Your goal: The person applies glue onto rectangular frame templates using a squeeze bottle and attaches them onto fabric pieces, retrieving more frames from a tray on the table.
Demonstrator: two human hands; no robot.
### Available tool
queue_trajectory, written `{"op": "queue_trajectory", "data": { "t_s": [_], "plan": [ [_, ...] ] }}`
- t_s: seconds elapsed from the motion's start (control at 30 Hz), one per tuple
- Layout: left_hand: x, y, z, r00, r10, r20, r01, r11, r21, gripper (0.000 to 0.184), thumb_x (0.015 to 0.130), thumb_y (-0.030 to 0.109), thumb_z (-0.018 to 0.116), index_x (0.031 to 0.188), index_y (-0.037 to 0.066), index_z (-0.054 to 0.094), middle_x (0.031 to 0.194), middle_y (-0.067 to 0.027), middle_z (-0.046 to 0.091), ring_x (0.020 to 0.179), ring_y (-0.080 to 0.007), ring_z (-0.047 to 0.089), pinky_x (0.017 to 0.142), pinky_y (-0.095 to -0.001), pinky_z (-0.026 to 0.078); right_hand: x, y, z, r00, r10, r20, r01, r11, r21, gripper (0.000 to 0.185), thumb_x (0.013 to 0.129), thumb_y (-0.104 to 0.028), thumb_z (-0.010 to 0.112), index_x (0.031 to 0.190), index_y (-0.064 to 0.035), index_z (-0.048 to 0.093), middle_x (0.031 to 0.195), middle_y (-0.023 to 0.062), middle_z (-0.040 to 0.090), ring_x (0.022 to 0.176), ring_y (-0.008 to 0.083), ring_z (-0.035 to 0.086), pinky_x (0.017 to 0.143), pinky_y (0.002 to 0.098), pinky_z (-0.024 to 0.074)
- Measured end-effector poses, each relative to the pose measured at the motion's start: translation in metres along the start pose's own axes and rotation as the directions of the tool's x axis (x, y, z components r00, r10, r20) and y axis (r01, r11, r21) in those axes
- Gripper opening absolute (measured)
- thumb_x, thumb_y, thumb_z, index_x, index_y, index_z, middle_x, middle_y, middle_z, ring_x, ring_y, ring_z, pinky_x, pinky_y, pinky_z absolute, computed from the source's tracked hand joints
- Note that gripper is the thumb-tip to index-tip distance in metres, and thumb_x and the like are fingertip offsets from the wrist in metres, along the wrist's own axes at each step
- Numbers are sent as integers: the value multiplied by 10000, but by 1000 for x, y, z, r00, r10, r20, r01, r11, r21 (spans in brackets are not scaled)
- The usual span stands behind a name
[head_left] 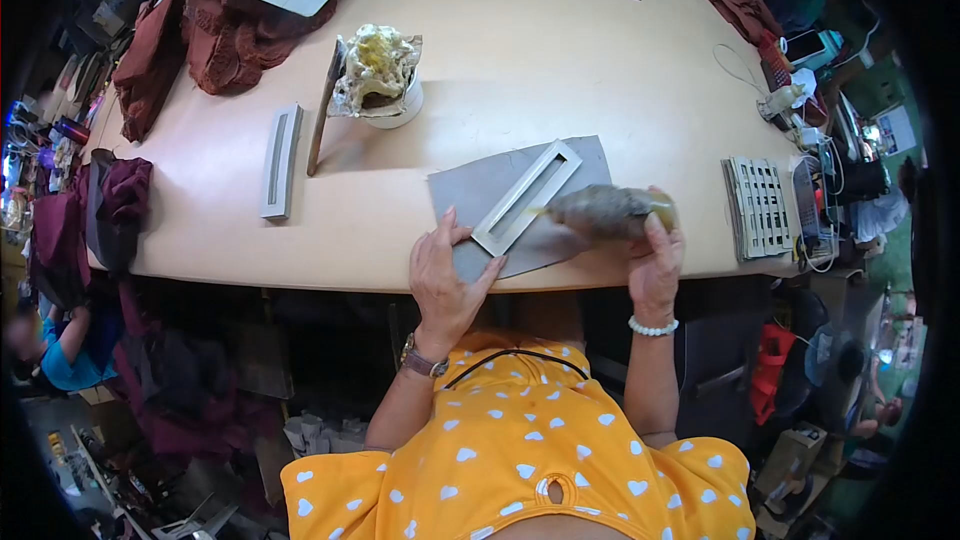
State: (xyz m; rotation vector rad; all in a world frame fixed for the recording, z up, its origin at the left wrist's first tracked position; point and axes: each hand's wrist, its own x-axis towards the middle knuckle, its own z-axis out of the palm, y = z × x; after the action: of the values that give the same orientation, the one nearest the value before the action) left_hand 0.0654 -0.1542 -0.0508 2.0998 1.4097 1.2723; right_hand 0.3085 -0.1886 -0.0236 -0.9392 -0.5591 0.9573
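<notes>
On a grey piece of cloth (455, 192) lies a slotted metal frame (535, 193), tilted diagonally. My left hand (445, 275) holds the frame's lower end, thumb on one side and fingers on the other. My right hand (655, 260) is closed round the rear of a grimy grey bottle (605, 212), blurred by motion. The bottle lies nearly level, its thin yellowish tip pointing left, over or beside the frame's slot. I cannot tell whether the tip touches the cloth.
A second slotted frame (281, 162) lies at the left. Behind it are a white tub (400, 112) with crusted yellowish stuff on top and a brown stick (327, 105). Slotted boards (765, 208) are stacked right. Dark red cloth (235, 35) lies back left; maroon pieces (125, 190) hang over the left edge.
</notes>
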Motion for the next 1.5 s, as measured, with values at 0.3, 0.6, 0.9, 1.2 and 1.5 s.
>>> {"op": "queue_trajectory", "data": {
  "t_s": [0.3,0.6,0.9,1.2,1.5],
  "plan": [
    [1,0,0,1000,25,-16,-25,1000,13,818,629,150,817,1322,8,407,957,-92,640,951,-284,576,875,-401,425,36,-9,-30,967,-249,-59,238,959,-156,404,867,-59,629,1239,-34,473,1099,64,563,981,128,569,838,275,511],
    [1,0,-1,1000,26,-7,-26,999,21,814,632,150,816,1322,12,406,956,-91,640,945,-282,576,873,-401,425,42,-5,-30,969,-242,-56,228,955,-190,399,867,-60,630,1236,-43,479,1060,48,572,950,116,570,825,263,498],
    [2,2,-3,1000,4,1,-4,1000,-21,721,699,135,765,1313,-10,416,957,-101,638,926,-279,585,888,-405,410,4,5,-18,981,-189,54,196,923,-331,401,846,-37,640,1223,-16,506,1016,4,561,876,60,521,741,177,420],
    [2,-1,-3,996,-85,19,86,994,-69,562,795,36,647,1313,-4,432,921,-91,660,974,-269,591,892,-392,417,-48,18,10,992,-67,106,91,968,-236,427,814,-5,656,1213,-16,505,1023,4,565,895,60,536,785,189,441],
    [4,1,-2,994,-107,1,106,990,-93,570,775,34,662,1302,-5,450,907,-90,657,952,-263,594,880,-386,420,3,-6,-7,967,171,-188,-35,823,568,382,852,-168,614,1195,-33,519,1165,116,599,1048,235,602,854,344,538]
  ]
}}
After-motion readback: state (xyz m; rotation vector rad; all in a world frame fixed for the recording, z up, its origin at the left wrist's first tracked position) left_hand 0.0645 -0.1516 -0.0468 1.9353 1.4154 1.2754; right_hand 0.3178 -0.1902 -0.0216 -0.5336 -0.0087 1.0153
